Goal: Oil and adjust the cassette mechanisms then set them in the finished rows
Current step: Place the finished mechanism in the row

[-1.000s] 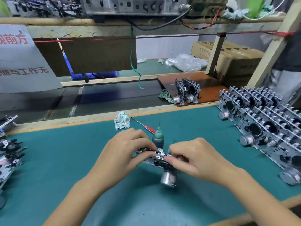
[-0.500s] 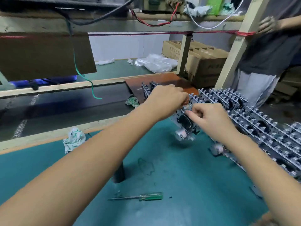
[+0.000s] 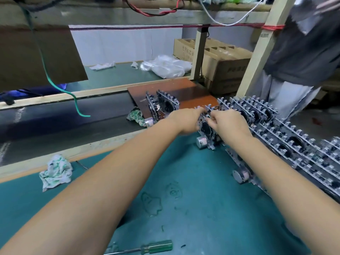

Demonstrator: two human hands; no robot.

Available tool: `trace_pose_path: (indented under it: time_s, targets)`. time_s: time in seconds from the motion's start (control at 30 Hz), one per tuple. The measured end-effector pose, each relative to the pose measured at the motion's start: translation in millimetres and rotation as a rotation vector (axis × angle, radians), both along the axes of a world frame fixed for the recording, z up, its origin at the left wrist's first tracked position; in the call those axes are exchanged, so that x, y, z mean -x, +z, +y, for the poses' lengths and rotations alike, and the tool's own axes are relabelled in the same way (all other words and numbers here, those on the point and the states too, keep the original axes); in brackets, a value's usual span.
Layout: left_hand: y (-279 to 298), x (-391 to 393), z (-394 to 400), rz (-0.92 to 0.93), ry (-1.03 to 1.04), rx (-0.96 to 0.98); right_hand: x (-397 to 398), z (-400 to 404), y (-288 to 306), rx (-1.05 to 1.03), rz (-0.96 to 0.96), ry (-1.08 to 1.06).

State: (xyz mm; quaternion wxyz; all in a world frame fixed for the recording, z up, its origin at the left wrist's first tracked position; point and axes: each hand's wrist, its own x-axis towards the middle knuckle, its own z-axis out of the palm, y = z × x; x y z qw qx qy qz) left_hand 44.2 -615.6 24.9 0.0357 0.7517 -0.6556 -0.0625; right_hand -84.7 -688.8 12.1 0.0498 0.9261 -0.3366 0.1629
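At the far right of the teal-matted work surface (image 3: 193, 208), both hands met on one grey metal-and-plastic cassette mechanism (image 3: 205, 128) standing upright on its edge, its small silver motor (image 3: 201, 142) low at the front. That mechanism stood at the near left end of the finished rows of cassette mechanisms (image 3: 287, 144), touching or just beside the first of them. The left hand (image 3: 185, 119) gripped its left side with curled fingers, and the right hand (image 3: 230, 122) pinched its top right edge; blur hid the fingertips, so the exact hold was hard to judge, though both seemed closed on the frame. Two more upright mechanisms (image 3: 161, 105) stood apart on a reddish-brown board (image 3: 187, 91) behind the hands, with a green-and-white crumpled rag (image 3: 137, 116) beside them. Another crumpled white-and-green rag (image 3: 55, 171) lay near the wooden rail at the left of the surface. A green-handled screwdriver (image 3: 147, 249) lay at the near edge, well apart from the hands. Brown cardboard boxes (image 3: 220, 63) sat behind the wooden post, and a person in a dark top (image 3: 309, 52) stood at the right.
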Motion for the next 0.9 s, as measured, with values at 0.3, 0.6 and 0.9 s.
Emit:
trace_pose_path:
  time_s: [0.3, 0.6, 0.9]
  targets:
    - [41, 15, 50, 0.026, 0.046, -0.125, 8, 47, 19, 0.161, -0.093, -0.005]
    - [36, 41, 283, 0.065, 0.293, 0.404, 35, 229, 15, -0.495, -0.403, 0.594]
    - [-34, 40, 482, 0.093, 0.775, 0.483, -30, 381, -22, -0.524, -0.06, 0.968]
